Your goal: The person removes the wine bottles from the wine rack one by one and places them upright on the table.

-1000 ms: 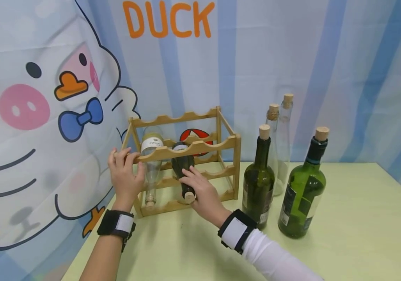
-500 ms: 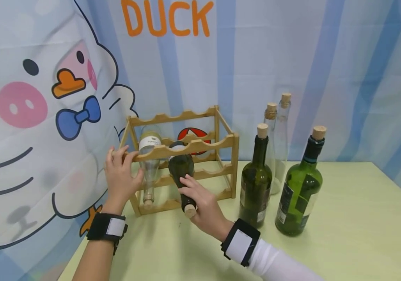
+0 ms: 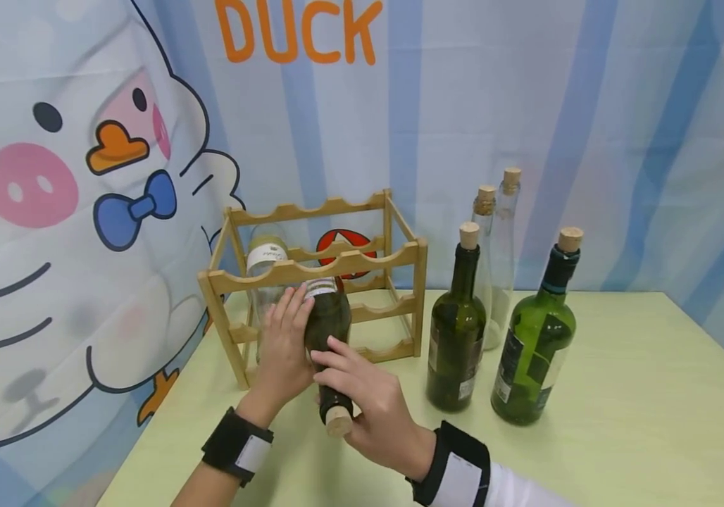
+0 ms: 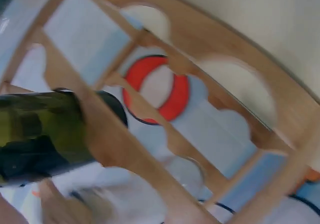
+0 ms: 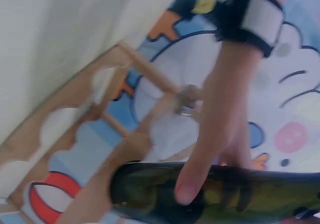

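A dark green wine bottle (image 3: 327,320) slants out of the wooden wine rack (image 3: 394,255), corked neck toward me. My right hand (image 3: 375,405) grips its neck just behind the cork. Against the bottle's left side lies my left hand (image 3: 282,345). The right wrist view shows the left thumb (image 5: 189,186) across the bottle body (image 5: 142,191), with fingers on the far side. In the left wrist view, the base end of the bottle (image 4: 45,134) reaches past a rack rail. A clear bottle (image 3: 267,255) lies in the rack's left slot, its neck hidden behind my left hand.
Right of the rack stand two corked green bottles, a darker one (image 3: 455,345) and a brighter one (image 3: 533,345). Two clear corked bottles (image 3: 505,260) stand behind them. A duck-printed curtain (image 3: 463,91) hangs behind the pale yellow table (image 3: 615,366).
My right hand has drawn the dark bottle toward me, partly out of the rack. My left hand has left the rack's top left corner and moved right onto the bottle.
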The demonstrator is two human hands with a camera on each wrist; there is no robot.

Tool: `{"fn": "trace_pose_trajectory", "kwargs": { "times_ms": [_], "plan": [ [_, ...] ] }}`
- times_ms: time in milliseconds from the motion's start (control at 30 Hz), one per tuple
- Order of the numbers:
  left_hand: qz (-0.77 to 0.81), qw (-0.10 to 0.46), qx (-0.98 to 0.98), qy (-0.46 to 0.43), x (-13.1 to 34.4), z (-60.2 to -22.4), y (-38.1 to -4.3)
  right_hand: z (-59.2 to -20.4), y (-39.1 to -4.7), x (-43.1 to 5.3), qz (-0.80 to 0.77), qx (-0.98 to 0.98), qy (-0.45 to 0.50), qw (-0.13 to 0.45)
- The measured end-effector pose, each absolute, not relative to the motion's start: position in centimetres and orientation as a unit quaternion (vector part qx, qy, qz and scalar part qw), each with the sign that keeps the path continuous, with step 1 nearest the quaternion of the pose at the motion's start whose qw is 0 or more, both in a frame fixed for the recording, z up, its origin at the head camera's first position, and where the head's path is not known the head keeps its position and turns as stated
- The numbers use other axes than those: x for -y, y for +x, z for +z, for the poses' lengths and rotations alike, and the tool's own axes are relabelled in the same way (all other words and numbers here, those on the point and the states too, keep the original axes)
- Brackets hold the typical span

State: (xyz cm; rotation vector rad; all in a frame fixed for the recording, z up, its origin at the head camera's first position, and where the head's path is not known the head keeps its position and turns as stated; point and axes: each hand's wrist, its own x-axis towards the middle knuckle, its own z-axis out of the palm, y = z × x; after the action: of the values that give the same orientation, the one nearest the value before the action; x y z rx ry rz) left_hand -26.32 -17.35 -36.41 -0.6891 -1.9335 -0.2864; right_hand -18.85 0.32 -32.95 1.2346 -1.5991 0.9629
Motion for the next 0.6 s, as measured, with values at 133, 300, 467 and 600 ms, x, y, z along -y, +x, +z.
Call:
{"fn": "trace_pose_trajectory", "kwargs": {
  "times_ms": [133,300,467,600],
  "plan": [
    [-0.188,0.52,0.767,-0.326,16.0,-35.7,-26.1,-32.0,-17.3,-0.7,0.426,0.628,0.493,0.426],
    [-0.226,0.538,0.728,-0.359,15.2,-35.0,-25.1,-31.1,-16.0,-1.0,0.454,0.598,0.506,0.426],
    [-0.254,0.572,0.684,-0.376,13.8,-33.7,-23.7,-29.9,-14.8,-1.5,0.477,0.565,0.51,0.439],
    [-0.293,0.565,0.663,-0.395,12.6,-33.8,-23.3,-28.8,-14.6,-1.9,0.501,0.547,0.499,0.448]
  ]
}}
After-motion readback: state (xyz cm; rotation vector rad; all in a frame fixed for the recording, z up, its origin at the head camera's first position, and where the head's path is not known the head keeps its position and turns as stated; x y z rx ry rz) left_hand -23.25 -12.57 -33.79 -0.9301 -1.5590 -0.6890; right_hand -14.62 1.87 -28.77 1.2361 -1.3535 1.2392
